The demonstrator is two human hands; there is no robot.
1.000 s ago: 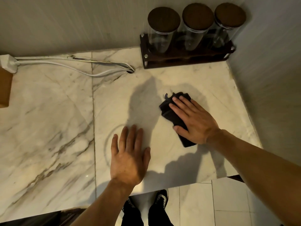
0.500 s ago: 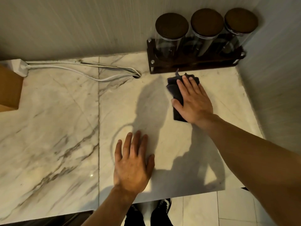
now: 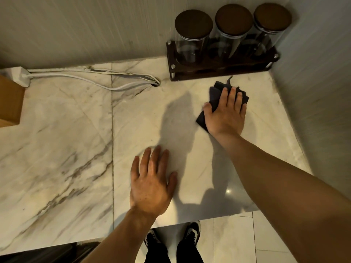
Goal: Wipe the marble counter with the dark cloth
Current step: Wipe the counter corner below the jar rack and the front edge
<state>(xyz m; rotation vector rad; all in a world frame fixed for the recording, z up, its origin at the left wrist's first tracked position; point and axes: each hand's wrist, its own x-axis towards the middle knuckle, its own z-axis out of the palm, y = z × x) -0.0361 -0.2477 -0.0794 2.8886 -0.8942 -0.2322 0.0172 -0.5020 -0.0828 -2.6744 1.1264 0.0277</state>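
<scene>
Surface [image 3: 57, 141]: white marble with grey streaks. It fills most of the view and ends at two walls that meet in the far right corner.
Jar rack [image 3: 222, 70]: dark wood, at the back near the corner. Three glass jars [image 3: 191, 44] with dark round lids stand in it in a row.
Wooden box [image 3: 10, 103]: at the left edge, only partly in view.
White cords [image 3: 79, 80]: they run along the back wall from a white plug block [image 3: 21, 76] to a hole in the marble.
Left hand [image 3: 152, 184]: lies flat on the marble near the front edge, fingers spread wide, holding nothing.
Right hand [image 3: 227, 112]: pressed flat on top of the cloth, fingers laid out straight and thumb at the cloth's left side.
Dark cloth [image 3: 215, 97]: folded, flat on the marble under the right hand, just in front of the jar rack but not touching it. It sticks out past the fingertips and to the left of the palm.
Shoes [image 3: 191, 231]: dark with white trim, on the tiled floor below the front edge.
</scene>
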